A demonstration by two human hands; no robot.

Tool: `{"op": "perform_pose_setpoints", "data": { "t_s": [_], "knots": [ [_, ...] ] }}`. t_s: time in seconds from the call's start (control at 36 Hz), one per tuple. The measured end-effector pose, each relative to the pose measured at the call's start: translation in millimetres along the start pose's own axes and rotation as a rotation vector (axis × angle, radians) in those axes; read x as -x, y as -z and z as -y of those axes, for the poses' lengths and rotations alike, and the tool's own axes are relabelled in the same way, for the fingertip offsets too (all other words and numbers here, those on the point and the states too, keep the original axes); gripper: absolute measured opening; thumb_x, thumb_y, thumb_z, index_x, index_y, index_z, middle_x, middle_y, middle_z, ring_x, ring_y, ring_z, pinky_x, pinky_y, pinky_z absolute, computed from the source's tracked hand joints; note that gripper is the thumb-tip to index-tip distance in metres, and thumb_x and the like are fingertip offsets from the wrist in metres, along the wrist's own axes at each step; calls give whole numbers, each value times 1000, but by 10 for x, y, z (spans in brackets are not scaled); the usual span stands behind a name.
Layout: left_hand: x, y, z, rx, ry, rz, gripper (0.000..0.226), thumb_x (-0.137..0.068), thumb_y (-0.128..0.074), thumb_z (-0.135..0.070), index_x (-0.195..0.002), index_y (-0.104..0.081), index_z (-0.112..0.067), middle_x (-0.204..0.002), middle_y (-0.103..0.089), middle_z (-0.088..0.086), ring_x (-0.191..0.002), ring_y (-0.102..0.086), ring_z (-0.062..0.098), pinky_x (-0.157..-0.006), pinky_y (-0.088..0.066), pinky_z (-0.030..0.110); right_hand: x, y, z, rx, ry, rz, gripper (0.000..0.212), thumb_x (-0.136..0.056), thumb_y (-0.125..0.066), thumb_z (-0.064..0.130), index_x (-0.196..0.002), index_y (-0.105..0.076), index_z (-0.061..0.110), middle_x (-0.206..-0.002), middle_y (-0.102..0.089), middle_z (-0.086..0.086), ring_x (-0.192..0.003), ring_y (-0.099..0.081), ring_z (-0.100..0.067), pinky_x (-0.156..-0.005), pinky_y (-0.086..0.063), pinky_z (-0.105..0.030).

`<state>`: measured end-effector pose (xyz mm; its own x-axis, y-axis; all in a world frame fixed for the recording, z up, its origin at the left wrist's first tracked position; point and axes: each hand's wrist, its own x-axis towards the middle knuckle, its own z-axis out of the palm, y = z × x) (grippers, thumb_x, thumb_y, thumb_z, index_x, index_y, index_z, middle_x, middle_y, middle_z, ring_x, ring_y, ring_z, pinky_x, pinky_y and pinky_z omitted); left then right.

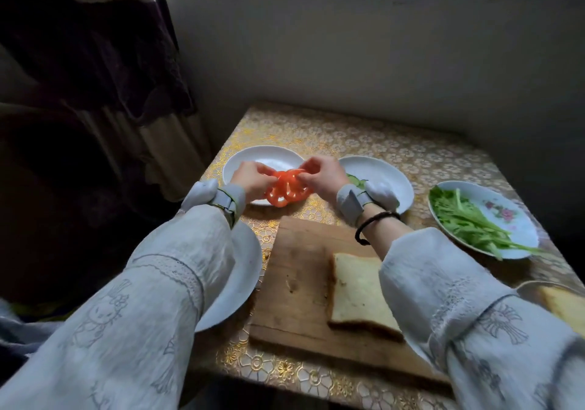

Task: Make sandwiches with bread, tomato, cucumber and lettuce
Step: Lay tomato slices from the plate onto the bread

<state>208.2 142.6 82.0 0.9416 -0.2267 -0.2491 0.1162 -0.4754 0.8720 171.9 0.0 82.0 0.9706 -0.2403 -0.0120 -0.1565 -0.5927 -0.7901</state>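
At 12 o'clock from the cutting board (300, 283), both hands meet above the counter (380, 156). Left hand (251, 180) pinches the tomato slices (286, 189) from their 9 o'clock edge, fingers curled; right hand (323, 177) pinches them from 3 o'clock, fingers curled too. Slices hang together between the two hands, red rings with pale gaps, over the near rim of a white plate (253, 159). Both wrists carry grey straps; right wrist also has a dark bracelet (372, 223).

Bread slice (357, 295) lies flat on the board, toward its 4 o'clock corner, partly under the right sleeve (459, 314). Second white plate (383, 175) sits at 1 o'clock of the board, with cucumber pieces (356, 180) just showing behind the right hand. Floral plate (506, 213) at 2 o'clock holds green leaves (468, 223). Another white plate (243, 270) touches the board's 9 o'clock side, mostly under the left sleeve (158, 283). More bread (566, 308) peeks in at 3 o'clock, frame edge, container unclear.

Counter wears a gold floral cloth. Grey wall (348, 61) behind, dark curtain (79, 61) at 10 o'clock, dim light.
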Motion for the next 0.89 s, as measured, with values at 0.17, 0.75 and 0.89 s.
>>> {"op": "perform_pose_setpoints", "data": {
  "t_s": [0.17,0.75,0.89],
  "knots": [
    [466,-368,-93,147,16,115,15,-91,-51,4,-94,-60,-7,-76,-57,10,-57,-59,18,-43,-54,24,413,290,-191,-20,-49,-92,20,-86,-65,12,-106,-68,7,-106,-69,-11,-88,-62,-18,-75,-51,-27],
    [1070,-1177,351,-211,-88,287,27,-91,-56,-7,-115,-63,4,-93,-63,17,-83,-58,23,-74,-53,31,1394,556,-951,-417,-376,-27,30,-95,-52,6,-122,-56,-6,-73,-53,-2,-62,-52,-10,-38,-47,-16],
    [1055,-1203,395,-344,-159,243,28,-90,-59,-12,-115,-67,-3,-104,-69,16,-67,-56,9,-58,-46,12,1408,598,-992,-419,-366,-44,25,-94,-54,7,-116,-60,1,-84,-58,-7,-66,-54,-11,-55,-51,-26]
  ]
}}
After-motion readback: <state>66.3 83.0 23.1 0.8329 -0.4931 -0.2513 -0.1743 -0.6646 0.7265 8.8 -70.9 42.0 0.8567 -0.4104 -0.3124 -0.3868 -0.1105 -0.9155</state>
